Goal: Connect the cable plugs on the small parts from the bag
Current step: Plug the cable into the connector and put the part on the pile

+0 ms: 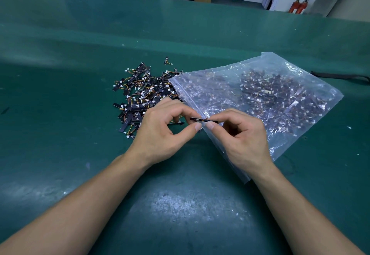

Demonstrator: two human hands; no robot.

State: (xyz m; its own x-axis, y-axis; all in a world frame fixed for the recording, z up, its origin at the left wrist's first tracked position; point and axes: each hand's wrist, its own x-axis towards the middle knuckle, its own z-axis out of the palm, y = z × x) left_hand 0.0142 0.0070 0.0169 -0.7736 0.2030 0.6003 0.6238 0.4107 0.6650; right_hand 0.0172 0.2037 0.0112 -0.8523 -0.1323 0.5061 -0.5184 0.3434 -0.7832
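Left hand (160, 132) and right hand (243, 136) angle inward, nearly touching; each grip pinches the small part (195, 119).

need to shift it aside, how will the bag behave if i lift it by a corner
Probably floppy: the bag is thin, wrinkled film, sagging unevenly. Its mouth looks open toward the pile, so it would likely spill. The film looks glossy, maybe slippery.
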